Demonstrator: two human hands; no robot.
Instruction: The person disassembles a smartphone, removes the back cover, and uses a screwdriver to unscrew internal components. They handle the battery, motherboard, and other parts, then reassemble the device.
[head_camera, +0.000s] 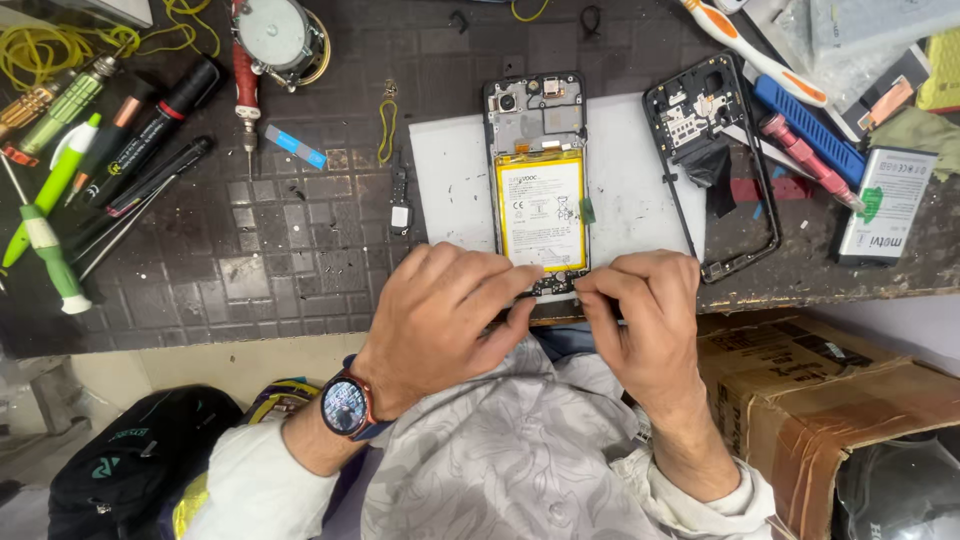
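Screwdrivers (48, 245) and pens (150, 135) lie at the left of the dark worktop (280, 270), some cut off by the frame edge. At the middle an opened phone (538, 175) with a yellow battery (541, 212) lies on a white sheet (455, 185), and the left hand (445, 315) (a watch (347, 407) on its wrist) and the right hand (650, 320) meet at its near end, fingers (520, 285) pinched together on something small and dark there that I cannot make out, since the hands hide that end. Further right lie a black frame (715, 160), a loose battery (885, 205) and, below the worktop, a cardboard box (830, 390) partly out of view.
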